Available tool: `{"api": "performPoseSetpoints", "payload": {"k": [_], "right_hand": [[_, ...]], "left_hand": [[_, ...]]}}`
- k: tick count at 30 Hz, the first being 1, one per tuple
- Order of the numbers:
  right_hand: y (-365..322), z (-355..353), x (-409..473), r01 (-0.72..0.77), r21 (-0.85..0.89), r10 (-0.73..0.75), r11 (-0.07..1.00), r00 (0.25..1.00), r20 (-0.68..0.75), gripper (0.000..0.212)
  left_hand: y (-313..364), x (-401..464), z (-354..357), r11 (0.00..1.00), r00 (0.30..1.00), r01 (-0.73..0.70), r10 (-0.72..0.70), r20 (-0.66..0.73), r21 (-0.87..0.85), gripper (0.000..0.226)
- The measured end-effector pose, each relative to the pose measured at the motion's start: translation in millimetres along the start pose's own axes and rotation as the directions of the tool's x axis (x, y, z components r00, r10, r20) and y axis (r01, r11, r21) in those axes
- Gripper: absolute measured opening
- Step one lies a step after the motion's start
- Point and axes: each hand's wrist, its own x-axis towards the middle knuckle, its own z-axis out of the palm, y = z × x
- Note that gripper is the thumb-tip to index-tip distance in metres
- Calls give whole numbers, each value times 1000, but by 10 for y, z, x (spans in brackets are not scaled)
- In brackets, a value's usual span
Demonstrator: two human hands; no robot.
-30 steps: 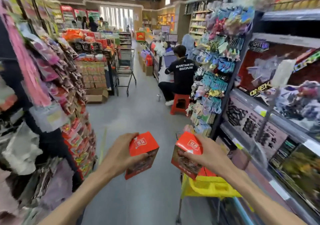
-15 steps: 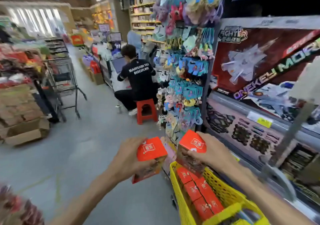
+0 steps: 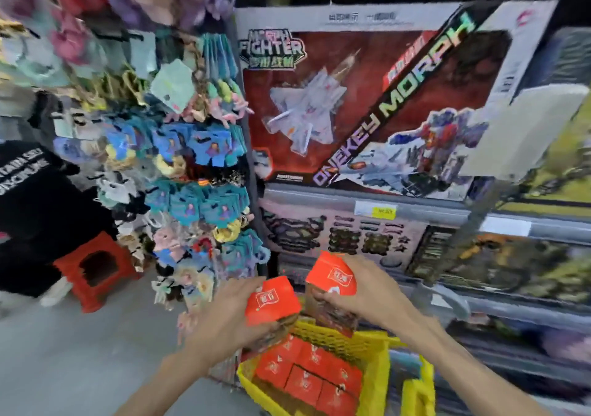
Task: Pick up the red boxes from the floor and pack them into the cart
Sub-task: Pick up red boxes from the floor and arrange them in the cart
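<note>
Hovering over the yellow cart [image 3: 377, 380], two red boxes [image 3: 271, 300] were grasped, one per hand; several were packed already.

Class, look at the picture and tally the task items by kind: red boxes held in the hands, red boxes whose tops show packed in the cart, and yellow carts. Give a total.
Red boxes held in the hands: 2, one in the left hand at, one in the right hand at
Red boxes packed in the cart, tops showing: about 7
Yellow carts: 1
Total: about 10
</note>
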Motion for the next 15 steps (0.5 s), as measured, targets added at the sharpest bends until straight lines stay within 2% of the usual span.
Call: {"api": "performPoseSetpoints", "payload": {"k": [3, 7, 9, 13, 15], "right_hand": [[27, 88, -68, -149, -17, 148, 989, 988, -54, 88], [78, 303, -213, -384, 16, 383, 923, 918, -102, 91], [93, 440, -292, -476, 39, 477, 879, 873, -105, 90], [141, 739, -448, -611, 79, 617, 787, 780, -107, 111], [226, 953, -502, -645, 102, 653, 757, 752, -94, 104]], "left_hand": [[-181, 385, 121, 989, 985, -147, 146, 92, 11, 91], [-434, 793, 406, 959, 925, -284, 276, 261, -8, 96], [-608, 962, 674, 949, 891, -311, 306, 335, -41, 97], [-966, 1157, 1380, 944, 848, -312, 329, 415, -110, 101], [-1130, 1210, 1735, 951, 834, -280, 309, 458, -131, 103]]}}
